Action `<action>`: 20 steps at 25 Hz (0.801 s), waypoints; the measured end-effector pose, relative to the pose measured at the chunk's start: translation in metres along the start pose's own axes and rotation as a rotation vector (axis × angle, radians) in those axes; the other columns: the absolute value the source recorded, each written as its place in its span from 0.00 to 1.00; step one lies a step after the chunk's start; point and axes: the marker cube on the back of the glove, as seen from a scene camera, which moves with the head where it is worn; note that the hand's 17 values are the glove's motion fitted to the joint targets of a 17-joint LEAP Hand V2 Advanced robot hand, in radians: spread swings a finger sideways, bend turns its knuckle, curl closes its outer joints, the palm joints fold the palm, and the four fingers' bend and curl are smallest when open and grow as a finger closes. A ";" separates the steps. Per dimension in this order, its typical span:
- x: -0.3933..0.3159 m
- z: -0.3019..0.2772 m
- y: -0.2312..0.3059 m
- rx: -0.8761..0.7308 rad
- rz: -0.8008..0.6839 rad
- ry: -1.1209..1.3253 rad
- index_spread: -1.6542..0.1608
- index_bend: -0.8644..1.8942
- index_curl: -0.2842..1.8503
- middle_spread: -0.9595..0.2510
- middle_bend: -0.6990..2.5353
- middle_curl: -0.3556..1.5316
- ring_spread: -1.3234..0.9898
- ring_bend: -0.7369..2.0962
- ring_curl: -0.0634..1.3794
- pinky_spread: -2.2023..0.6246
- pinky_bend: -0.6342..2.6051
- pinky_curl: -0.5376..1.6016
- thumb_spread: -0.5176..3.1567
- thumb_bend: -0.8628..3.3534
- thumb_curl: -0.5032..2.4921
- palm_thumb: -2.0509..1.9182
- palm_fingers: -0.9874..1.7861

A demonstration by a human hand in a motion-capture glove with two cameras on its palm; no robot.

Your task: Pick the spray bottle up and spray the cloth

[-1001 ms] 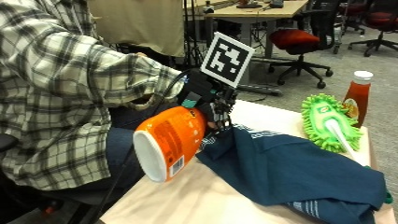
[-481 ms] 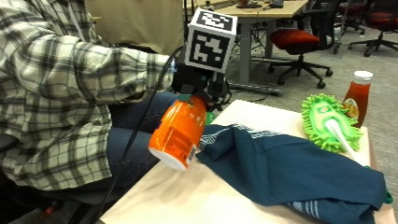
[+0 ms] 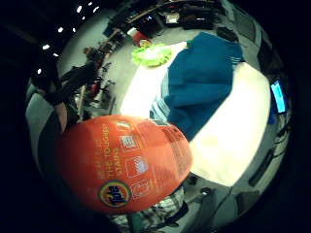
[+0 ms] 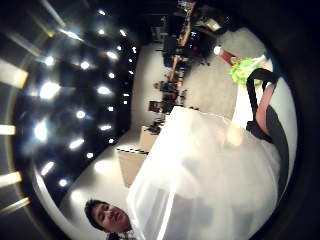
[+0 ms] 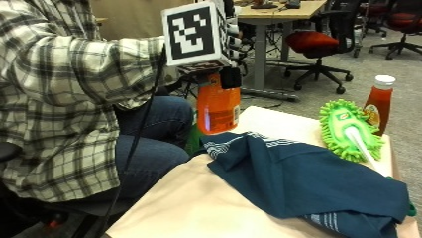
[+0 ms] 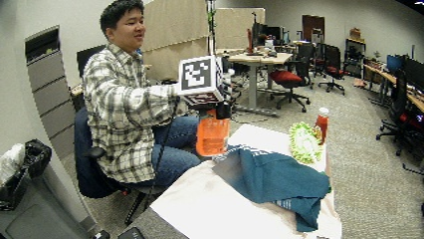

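Although we cannot see the fingers themselves behind the marker, the orange plastic spray bottle (image 5: pixel 218 106) hangs upright in the air from the gloved right hand (image 5: pixel 225 74), so we judge that the hand grips it round the neck or trigger head. It hovers above the near edge of the pale table (image 5: pixel 198 208), just beside the closest corner of the crumpled dark blue cloth (image 5: pixel 310 181), clear of both. We count the pick-up as done. Spraying is what remains: no mist shows, and we cannot tell which way the nozzle points. Beyond the cloth lie a bright green fluffy mop head (image 5: pixel 349 131) and, standing just behind it, a red sauce bottle with a white cap (image 5: pixel 379 101).
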 end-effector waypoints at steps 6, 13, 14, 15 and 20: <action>-0.020 0.056 0.015 -0.060 -0.001 -0.087 0.77 0.47 0.42 0.66 0.40 0.47 0.47 0.46 0.37 0.74 0.28 0.43 0.10 0.20 0.41 0.79 0.82; 0.008 0.096 -0.017 -0.020 -0.004 -0.121 0.77 0.47 0.42 0.67 0.40 0.47 0.48 0.46 0.37 0.74 0.28 0.43 0.11 0.20 0.41 0.79 0.82; 0.012 0.101 -0.021 -0.020 -0.005 -0.133 0.77 0.47 0.42 0.66 0.40 0.47 0.48 0.46 0.37 0.74 0.28 0.43 0.11 0.20 0.41 0.79 0.81; 0.016 0.107 -0.025 -0.027 -0.005 -0.148 0.77 0.47 0.42 0.67 0.40 0.47 0.48 0.46 0.37 0.75 0.27 0.43 0.11 0.20 0.41 0.79 0.81; 0.034 0.136 -0.039 -0.070 -0.010 -0.172 0.77 0.46 0.42 0.67 0.40 0.47 0.48 0.46 0.37 0.75 0.27 0.43 0.12 0.20 0.41 0.80 0.79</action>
